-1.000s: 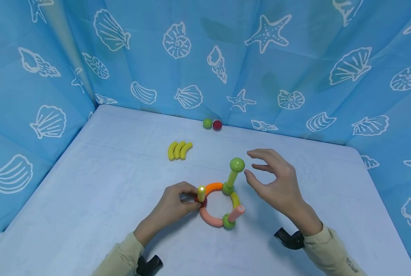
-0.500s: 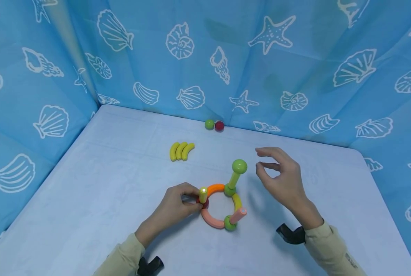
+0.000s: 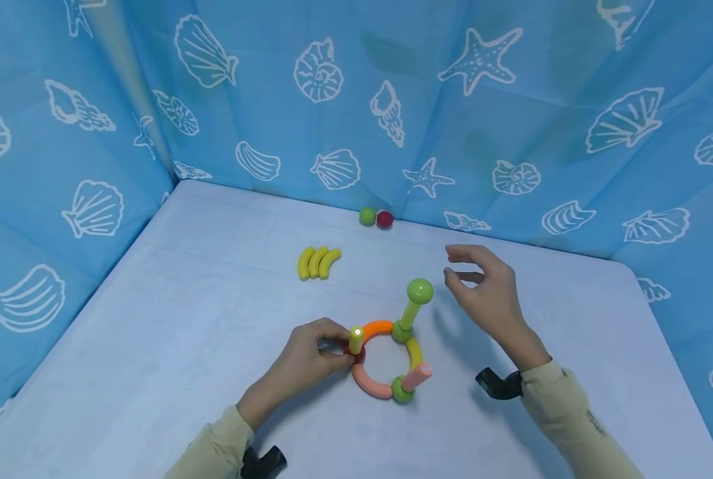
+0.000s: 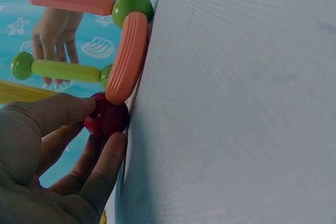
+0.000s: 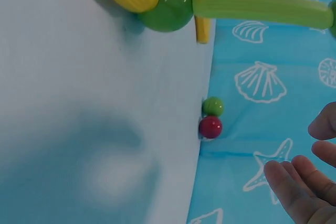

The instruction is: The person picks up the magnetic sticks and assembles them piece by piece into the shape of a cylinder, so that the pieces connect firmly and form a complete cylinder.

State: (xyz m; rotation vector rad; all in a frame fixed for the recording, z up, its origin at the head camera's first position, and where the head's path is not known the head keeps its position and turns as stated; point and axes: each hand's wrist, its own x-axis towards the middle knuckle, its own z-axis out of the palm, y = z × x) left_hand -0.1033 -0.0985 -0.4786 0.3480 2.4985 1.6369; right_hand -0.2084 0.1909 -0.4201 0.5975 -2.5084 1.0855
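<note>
My left hand (image 3: 314, 352) pinches a red ball (image 4: 108, 120) at the left of a ring of toy rods and balls standing on the table. A yellow rod (image 3: 356, 341) rises upright from that ball. Curved orange (image 3: 377, 327), yellow (image 3: 415, 352) and pink pieces (image 3: 371, 384) join it to two green balls. From the far green ball (image 3: 402, 332) stands a light green rod (image 3: 411, 315) topped by another green ball (image 3: 420, 291). A pink rod (image 3: 417, 377) tilts up from the near one (image 3: 402, 390). My right hand (image 3: 490, 286) hovers right of the topped rod, holding nothing, fingers loosely bent.
Several curved yellow pieces (image 3: 319, 263) lie side by side behind the ring. A loose green ball (image 3: 367, 216) and a red ball (image 3: 385, 219) sit at the table's back edge against the blue shell-print curtain (image 3: 344, 120). White cloth covers the table (image 3: 182, 293).
My right hand has drawn away from the topped green ball, back and to the right, with thumb and fingertips coming closer together. My left hand stays on the red ball.
</note>
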